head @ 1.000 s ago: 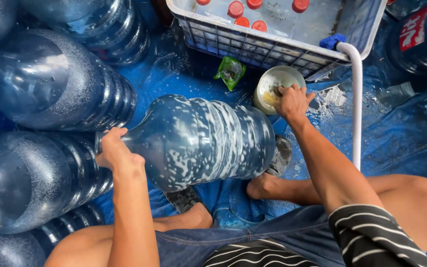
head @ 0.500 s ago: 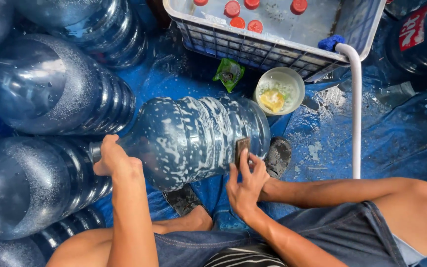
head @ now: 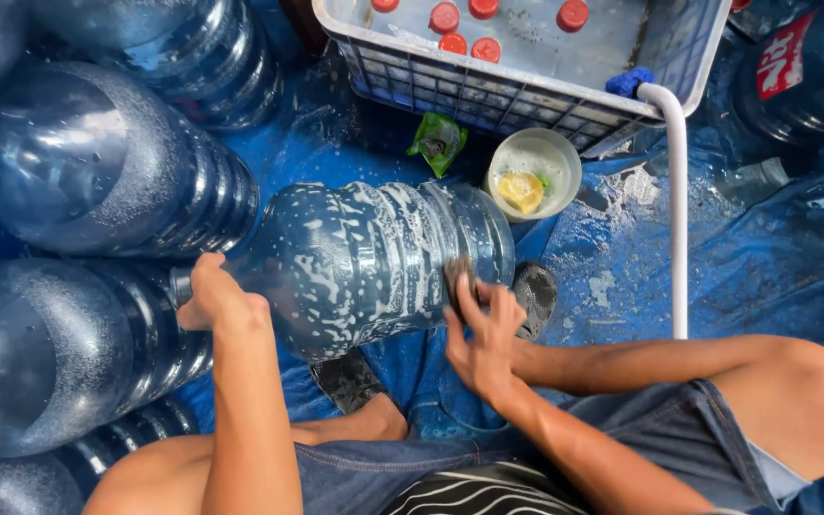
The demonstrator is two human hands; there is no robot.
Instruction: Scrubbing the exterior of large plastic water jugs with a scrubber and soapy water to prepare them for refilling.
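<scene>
left hand (head: 216,298): wrapped around the neck of the soapy jug (head: 374,262), fingers closed on it, steadying it.
right hand (head: 481,329): fingers spread and pressed flat on the jug's side near its base; something dark under the fingertips, blurred, cannot tell what it is.
soapy jug: big blue water jug lying on its side across the lap area, streaked with white suds, neck to the left, base to the right.
jug position: between the knees, resting on the blue tarp (head: 765,277), touching the stack of other jugs (head: 78,172) on the left.
bowl (head: 533,174): white, just past the jug's base, with a yellow sponge (head: 521,191) inside.
crate (head: 526,57): white plastic, beyond the bowl, red caps (head: 444,17) in it.
pipe (head: 677,200): white, runs down from the crate's right corner.
</scene>
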